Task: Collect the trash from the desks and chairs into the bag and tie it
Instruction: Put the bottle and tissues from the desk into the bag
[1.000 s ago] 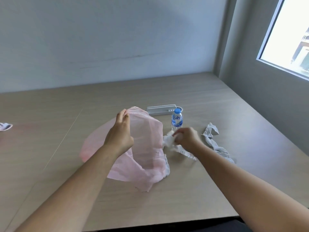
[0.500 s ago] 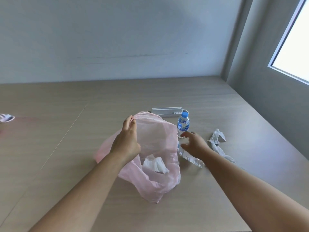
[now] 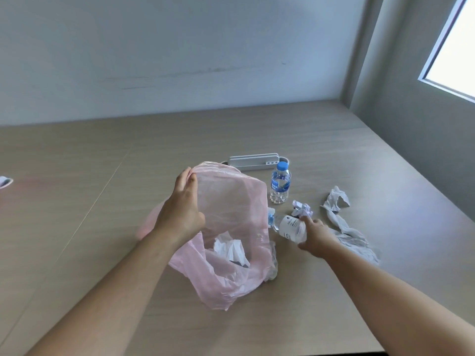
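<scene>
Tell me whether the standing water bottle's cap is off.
No, the standing bottle has its blue cap sitting on its neck.

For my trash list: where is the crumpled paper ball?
Head view, right of centre: the crumpled paper ball lies on the desk between the upright bottle and the right hand.

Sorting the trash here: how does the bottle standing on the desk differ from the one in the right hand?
The standing bottle is upright on the desk, untouched; the held bottle lies tilted, gripped by the right hand, neck toward the pink bag. The standing bottle's label is blue; the held bottle's looks white. Both are clear plastic.
</scene>
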A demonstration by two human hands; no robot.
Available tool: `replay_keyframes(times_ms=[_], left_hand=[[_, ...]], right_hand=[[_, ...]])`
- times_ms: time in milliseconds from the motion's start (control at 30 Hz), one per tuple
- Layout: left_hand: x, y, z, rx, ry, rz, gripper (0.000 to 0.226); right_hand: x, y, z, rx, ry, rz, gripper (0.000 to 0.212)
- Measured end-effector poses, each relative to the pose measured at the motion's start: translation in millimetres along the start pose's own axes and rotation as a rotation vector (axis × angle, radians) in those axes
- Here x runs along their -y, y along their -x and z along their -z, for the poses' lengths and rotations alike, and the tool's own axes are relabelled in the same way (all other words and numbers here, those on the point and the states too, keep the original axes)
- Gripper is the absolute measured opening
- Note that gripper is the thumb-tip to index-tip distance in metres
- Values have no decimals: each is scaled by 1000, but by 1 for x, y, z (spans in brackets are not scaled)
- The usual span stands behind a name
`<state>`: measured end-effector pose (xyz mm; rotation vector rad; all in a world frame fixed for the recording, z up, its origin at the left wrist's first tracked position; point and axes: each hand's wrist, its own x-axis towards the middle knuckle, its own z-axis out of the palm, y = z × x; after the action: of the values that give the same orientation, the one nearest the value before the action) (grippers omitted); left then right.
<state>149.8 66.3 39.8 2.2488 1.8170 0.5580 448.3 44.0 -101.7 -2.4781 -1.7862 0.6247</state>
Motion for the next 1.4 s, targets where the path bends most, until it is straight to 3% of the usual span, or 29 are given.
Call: replay_keyframes(times_ms=[167,233,333,533,733,900,967,1067,1133,1300,1400], left_hand=[[8,-2,5,0,-2,29,81],[13,-1,6,4,13,46,81],[14,3,6,3,45,56,79],[13,14,6,30,85,34,84],[24,25,5,10,109,62,82],[31,26,1,32,116,90,83],[33,24,0,25,113,100,83],[35,19,0,-11,96,110,82],[39,13,4,-50,79,119,80],[56,3,17,-108,35,195,77],[64,6,18,-88,15,231,77]], right_hand=[[-9,-5,77,114,-320,-42,73],[-15,-1,111,243,-497,-73,65],[-10,12,142,457,-573,-29,56],[81,26,99,647,-593,70,56],[174,36,-5,459,-644,143,71],[171,38,-32,317,-616,219,80],[160,33,-22,247,-685,220,61],[128,27,-2,-32,-677,189,15],[100,24,1,-140,-555,130,14],[52,37,-47,208,-32,256,61],[40,39,-71,100,8,280,35]])
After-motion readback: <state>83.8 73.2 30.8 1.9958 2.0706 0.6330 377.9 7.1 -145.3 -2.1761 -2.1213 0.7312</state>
